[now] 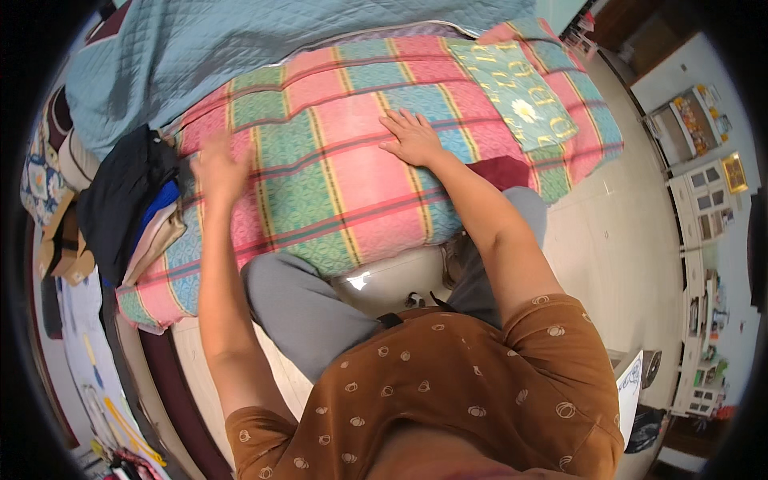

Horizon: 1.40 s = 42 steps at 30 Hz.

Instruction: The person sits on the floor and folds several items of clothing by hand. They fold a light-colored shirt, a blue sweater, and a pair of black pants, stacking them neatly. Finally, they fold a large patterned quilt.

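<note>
A plaid cloth in pink, green and blue covers the bed in front of me. My right hand lies palm down on it, fingers spread, with nothing held. Over the cloth's left part is my left hand, its fingers smeared by motion. Just left of that hand sits a pile of folded clothes, black on top with blue and beige layers below. A maroon cloth shows partly behind my right forearm.
A green flat bag with a daisy print lies at the bed's far right. Behind is a blue quilted cover. An open cardboard box stands at the left. White cabinets line the right wall, beyond a tiled floor.
</note>
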### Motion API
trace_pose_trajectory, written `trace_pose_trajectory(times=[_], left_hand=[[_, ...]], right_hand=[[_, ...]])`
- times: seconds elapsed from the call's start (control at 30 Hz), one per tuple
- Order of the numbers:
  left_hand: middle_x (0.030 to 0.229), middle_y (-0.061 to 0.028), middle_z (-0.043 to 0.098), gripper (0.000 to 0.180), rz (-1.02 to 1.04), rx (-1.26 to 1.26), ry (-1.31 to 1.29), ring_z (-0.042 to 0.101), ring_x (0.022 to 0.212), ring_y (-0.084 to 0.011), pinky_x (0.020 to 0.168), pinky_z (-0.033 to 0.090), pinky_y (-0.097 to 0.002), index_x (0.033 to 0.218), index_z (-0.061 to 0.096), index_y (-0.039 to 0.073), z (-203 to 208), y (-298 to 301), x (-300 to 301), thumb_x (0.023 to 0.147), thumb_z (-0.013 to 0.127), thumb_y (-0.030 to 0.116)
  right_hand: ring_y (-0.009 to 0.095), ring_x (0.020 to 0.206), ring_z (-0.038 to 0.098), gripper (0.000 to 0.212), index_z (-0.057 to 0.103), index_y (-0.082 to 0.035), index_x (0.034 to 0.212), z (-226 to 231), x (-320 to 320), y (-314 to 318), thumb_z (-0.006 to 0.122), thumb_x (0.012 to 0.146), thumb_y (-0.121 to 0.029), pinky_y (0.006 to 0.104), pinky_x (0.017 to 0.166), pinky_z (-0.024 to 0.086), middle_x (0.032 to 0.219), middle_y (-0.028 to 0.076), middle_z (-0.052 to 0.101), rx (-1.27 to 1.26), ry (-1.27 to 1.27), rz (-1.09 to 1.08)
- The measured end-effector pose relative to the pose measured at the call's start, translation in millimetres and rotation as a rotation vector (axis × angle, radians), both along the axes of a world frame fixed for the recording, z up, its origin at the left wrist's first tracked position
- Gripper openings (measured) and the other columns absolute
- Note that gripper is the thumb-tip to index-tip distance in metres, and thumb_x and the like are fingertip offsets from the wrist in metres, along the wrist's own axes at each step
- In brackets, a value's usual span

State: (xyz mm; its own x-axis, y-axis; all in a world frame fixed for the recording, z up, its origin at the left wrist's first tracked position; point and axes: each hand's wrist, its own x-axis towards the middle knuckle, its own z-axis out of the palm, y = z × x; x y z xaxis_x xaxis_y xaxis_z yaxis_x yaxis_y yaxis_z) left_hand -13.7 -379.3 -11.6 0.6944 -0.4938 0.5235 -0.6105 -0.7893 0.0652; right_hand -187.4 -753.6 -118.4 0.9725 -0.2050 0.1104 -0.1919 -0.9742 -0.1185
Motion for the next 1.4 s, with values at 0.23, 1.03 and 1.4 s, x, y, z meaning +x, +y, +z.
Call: trace_pose_trajectory(times=[0.23, 1.03, 1.4], left_hand=[[0.13, -0.0208, 0.063, 0.057, -0.448, 0.079, 0.864, 0.06, 0.121, -0.035, 0.101, 0.047, -0.04, 0.133, 0.058, 0.001, 2.7, -124.3, -132.2, 0.089, 0.069, 0.035], [0.115, -0.0174, 0.066, 0.046, -0.222, -0.978, 1.498, 0.065, 0.098, -0.0247, 0.086, 0.053, -0.0382, 0.132, 0.051, -0.004, -74.6, -214.7, -154.2, 0.086, 0.052, -0.006], [0.108, -0.0144, 0.069, 0.041, -0.135, -0.488, 0.265, 0.065, 0.095, -0.0251, 0.088, 0.05, -0.0347, 0.126, 0.062, 0.003, -66.4, -184.1, -101.6, 0.086, 0.063, 0.013]], right_hand=[[0.027, 0.141, 0.038, 0.061, 0.049, -0.018, 0.142, 33.8, -62.6, -107.9, 0.056, 0.09, -0.049, 0.0625, 0.114, 0.023, 0.149, 0.006, 0.046, -0.21, -0.026, -0.279], [0.03, 0.092, 0.069, 0.029, 0.073, -0.009, 0.106, 87.7, -88.2, -26.7, 0.068, 0.087, -0.03, 0.042, 0.081, 0.053, 0.096, 0.013, 0.074, 0.577, 0.05, 0.113], [0.018, 0.069, 0.064, 0.026, 0.068, -0.003, 0.1, 26.5, -46.1, -155.7, 0.074, 0.082, -0.019, 0.0321, 0.063, 0.05, 0.08, 0.006, 0.068, 1.092, -0.273, -0.589]])
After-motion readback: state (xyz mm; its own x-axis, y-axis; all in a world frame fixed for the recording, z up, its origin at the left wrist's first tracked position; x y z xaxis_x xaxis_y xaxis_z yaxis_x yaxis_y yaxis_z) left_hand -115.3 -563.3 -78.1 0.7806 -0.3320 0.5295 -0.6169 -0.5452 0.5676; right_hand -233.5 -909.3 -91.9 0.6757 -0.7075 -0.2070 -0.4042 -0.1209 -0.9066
